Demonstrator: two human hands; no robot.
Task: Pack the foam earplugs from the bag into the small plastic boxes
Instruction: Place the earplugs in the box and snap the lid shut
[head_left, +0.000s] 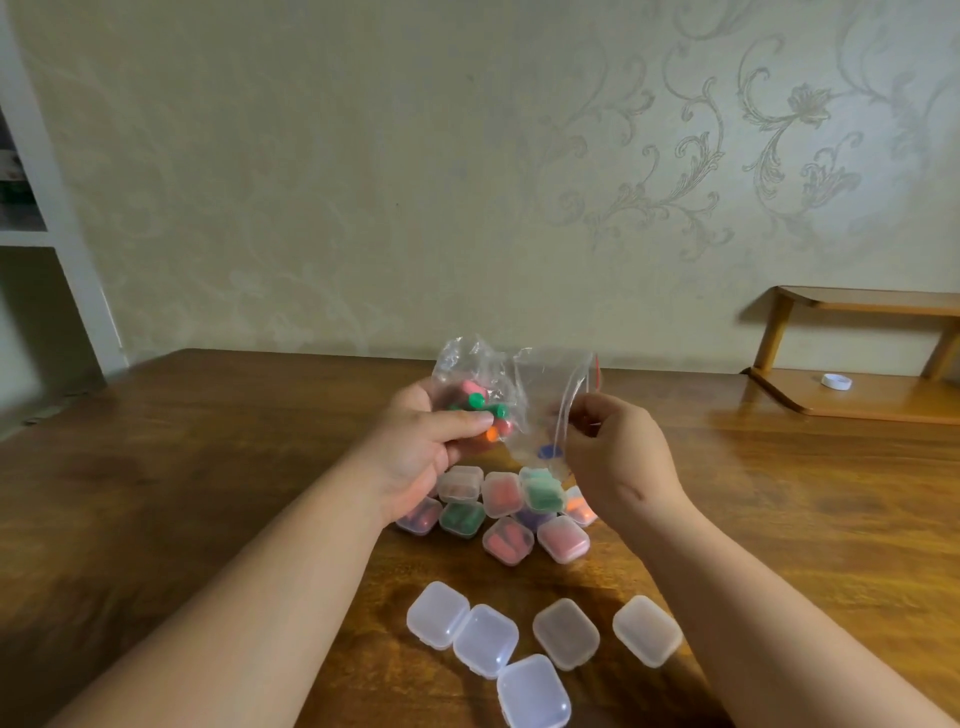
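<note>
While left hand (423, 447) is gripping earplug-filled bag (488, 400), right hand (613, 447) is pinching its zip edge above filled boxes (498, 506).

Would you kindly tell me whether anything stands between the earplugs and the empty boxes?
Yes: the earplugs sit inside the clear bag, gripped by the left hand, and the five empty boxes nearer the person all have their lids shut.

Bag (498, 395): held between left hand (426, 447) and right hand (618, 457), above the surface (208, 467); earplugs (475, 400) inside, by the left hand.
Filled boxes (501, 493): clustered on the surface beneath both hands.
Empty boxes (566, 634): nearer the person, between the forearms.
Shelf (857, 400) bearing cap (836, 382): far right of the right hand.
</note>
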